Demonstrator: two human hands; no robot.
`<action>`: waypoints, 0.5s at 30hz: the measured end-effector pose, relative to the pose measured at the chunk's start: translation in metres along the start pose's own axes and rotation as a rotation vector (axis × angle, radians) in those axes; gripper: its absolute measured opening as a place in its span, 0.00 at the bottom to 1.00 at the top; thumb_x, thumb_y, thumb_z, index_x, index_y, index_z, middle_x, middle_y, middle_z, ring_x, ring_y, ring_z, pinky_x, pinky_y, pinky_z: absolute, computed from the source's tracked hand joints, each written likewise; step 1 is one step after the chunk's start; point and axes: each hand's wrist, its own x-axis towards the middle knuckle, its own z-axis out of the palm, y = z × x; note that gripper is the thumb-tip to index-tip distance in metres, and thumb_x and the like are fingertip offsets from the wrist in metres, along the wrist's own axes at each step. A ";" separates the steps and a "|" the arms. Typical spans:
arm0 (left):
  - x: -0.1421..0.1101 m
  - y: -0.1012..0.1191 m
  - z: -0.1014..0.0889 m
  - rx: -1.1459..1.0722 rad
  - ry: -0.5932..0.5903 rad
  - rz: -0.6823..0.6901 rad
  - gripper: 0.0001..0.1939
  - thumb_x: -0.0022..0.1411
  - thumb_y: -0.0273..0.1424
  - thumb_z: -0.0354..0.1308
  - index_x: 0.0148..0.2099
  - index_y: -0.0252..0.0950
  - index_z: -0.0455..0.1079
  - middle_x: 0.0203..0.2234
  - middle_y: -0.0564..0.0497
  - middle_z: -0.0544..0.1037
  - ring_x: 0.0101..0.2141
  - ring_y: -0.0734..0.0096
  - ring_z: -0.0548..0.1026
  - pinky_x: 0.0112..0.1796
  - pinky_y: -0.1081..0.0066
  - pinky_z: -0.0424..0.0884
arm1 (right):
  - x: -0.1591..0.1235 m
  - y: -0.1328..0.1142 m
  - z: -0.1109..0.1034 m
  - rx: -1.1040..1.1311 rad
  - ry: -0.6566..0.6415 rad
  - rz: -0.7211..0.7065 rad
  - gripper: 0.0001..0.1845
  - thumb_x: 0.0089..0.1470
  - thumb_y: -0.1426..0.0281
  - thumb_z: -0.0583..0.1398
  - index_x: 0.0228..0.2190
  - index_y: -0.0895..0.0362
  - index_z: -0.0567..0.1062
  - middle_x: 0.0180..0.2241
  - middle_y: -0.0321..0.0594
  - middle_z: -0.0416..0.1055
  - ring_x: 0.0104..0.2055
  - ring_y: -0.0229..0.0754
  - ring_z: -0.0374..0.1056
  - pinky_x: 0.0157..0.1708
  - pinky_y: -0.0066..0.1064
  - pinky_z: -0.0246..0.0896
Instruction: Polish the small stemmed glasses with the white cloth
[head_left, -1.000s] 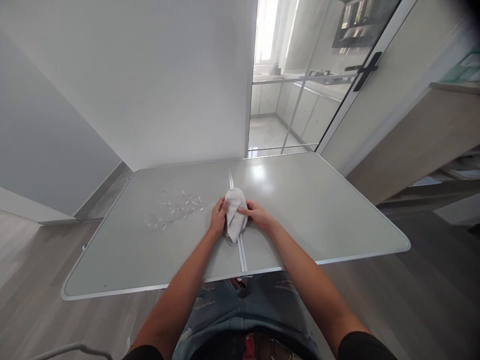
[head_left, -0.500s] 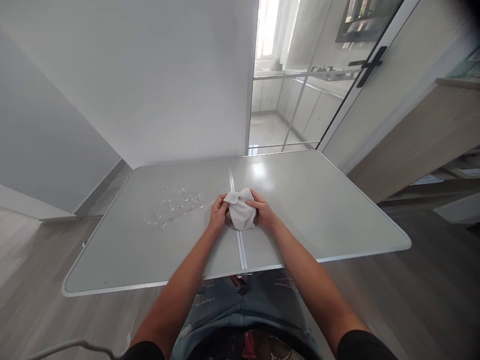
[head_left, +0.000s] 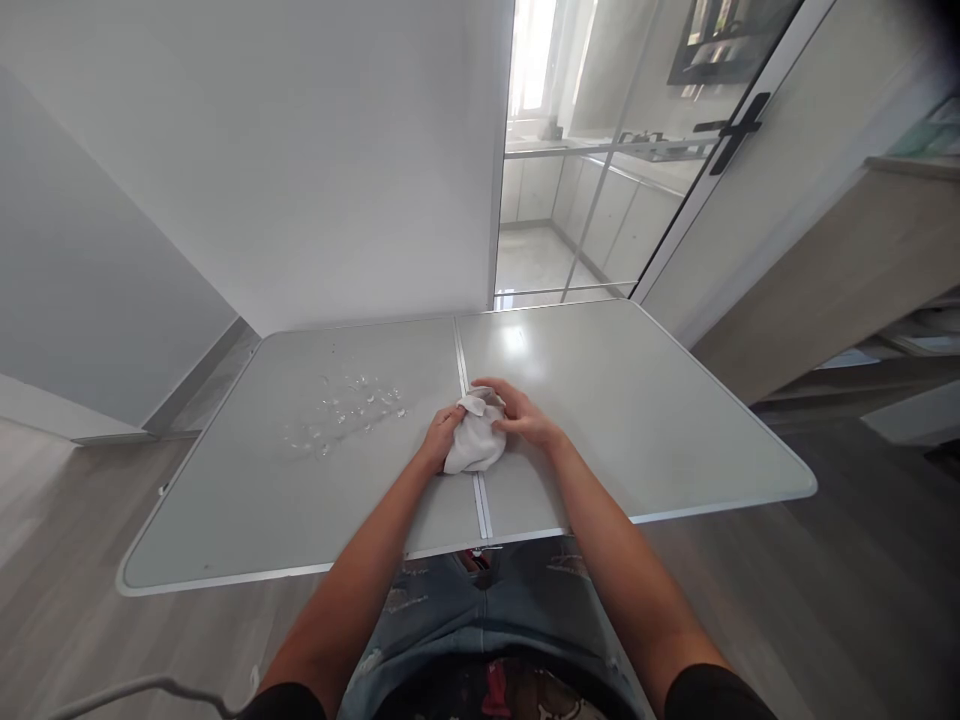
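A bunched white cloth [head_left: 475, 440] is between my two hands, over the middle seam of the folding table [head_left: 645, 430]. On its left side my left hand [head_left: 442, 437] grips it, thumb on top and the other fingers mostly hidden. My right hand [head_left: 523, 415] curls round the right side and far edge of the cloth, thumb against it and fingers bent over the top. Left of my hands, spilled water [head_left: 352, 405] lies on the tabletop in drops and small puddles.
A white wall [head_left: 360, 180] stands along the table's far edge. Behind the right half is a glass door with a black handle [head_left: 735, 130]. Wooden shelving [head_left: 832, 270] rises at the right. A grey cable [head_left: 142, 685] runs at the lower left.
The cloth has shifted slightly left and nearer to me and is more bunched. My right fingers have moved from its side to over its far edge. The spilled water is unchanged.
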 end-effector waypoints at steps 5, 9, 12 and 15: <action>-0.003 0.004 -0.003 0.008 -0.070 -0.013 0.23 0.60 0.48 0.62 0.30 0.31 0.72 0.22 0.53 0.71 0.25 0.74 0.66 0.27 0.73 0.60 | -0.002 0.008 0.002 -0.178 0.023 -0.028 0.16 0.52 0.54 0.65 0.28 0.54 0.77 0.30 0.37 0.67 0.35 0.42 0.62 0.38 0.32 0.59; -0.009 0.013 -0.002 0.119 -0.273 -0.033 0.21 0.57 0.47 0.66 0.36 0.31 0.74 0.26 0.51 0.74 0.26 0.73 0.69 0.28 0.74 0.61 | -0.001 0.011 -0.005 -0.132 0.364 -0.029 0.22 0.55 0.51 0.62 0.22 0.54 0.71 0.22 0.33 0.56 0.27 0.38 0.52 0.30 0.30 0.52; -0.014 0.021 0.000 0.274 -0.410 0.020 0.22 0.53 0.45 0.69 0.43 0.33 0.77 0.33 0.48 0.78 0.31 0.67 0.74 0.32 0.71 0.66 | -0.009 -0.002 -0.014 -0.128 0.484 -0.108 0.19 0.57 0.52 0.61 0.26 0.53 0.74 0.25 0.36 0.64 0.32 0.42 0.59 0.35 0.33 0.59; -0.023 0.029 0.000 0.549 -0.451 0.167 0.16 0.56 0.42 0.67 0.42 0.37 0.80 0.36 0.47 0.79 0.37 0.61 0.75 0.39 0.67 0.70 | -0.031 -0.021 -0.024 -0.217 0.405 -0.161 0.17 0.57 0.52 0.62 0.29 0.52 0.78 0.35 0.42 0.73 0.42 0.49 0.66 0.45 0.39 0.62</action>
